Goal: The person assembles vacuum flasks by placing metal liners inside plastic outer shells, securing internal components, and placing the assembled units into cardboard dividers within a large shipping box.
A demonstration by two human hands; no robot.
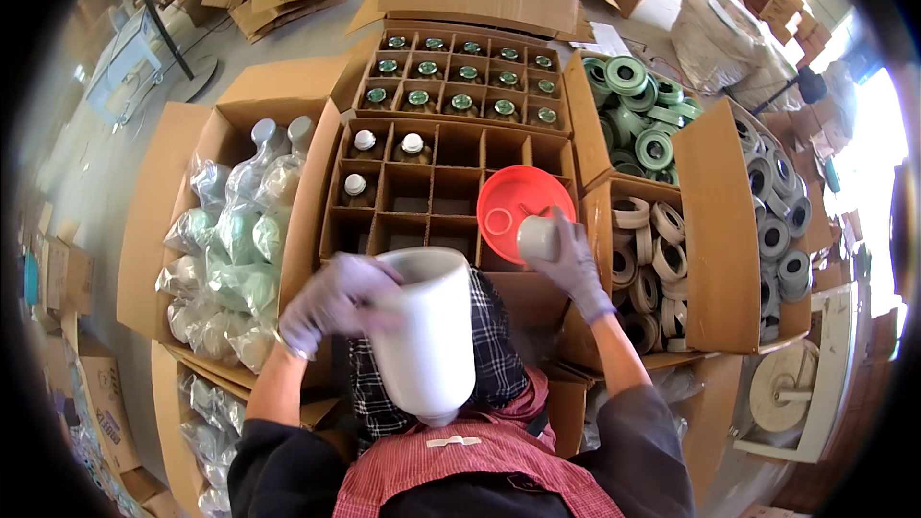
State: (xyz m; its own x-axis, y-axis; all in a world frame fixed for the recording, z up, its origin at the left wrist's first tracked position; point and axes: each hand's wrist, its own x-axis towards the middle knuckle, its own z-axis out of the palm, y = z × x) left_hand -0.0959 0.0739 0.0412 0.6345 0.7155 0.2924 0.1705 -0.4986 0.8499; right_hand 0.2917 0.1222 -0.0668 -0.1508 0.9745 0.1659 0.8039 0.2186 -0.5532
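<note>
My gloved left hand point(341, 302) grips the upper left side of a white cylindrical container point(427, 345), its fingers slightly blurred. The container's wide open end faces up, and it narrows to a short neck near my lap. My gloved right hand point(573, 264) is closed around a small pale grey, cup-shaped piece point(539, 238) at the lower right rim of a red bowl point(518, 182). A thin ring point(498, 221) shows inside the bowl. The bowl rests on a divided carton point(408, 176), where three bottles with white caps point(413, 144) stand in the far left compartments.
Beyond is another divided carton of green-topped bottles point(461, 103). Bagged bottles point(240, 221) fill a box on the left. Boxes on the right hold green ring-shaped parts point(654, 149), white rings point(669, 254) and grey rings point(792, 273). A raised cardboard flap point(715, 230) stands between them.
</note>
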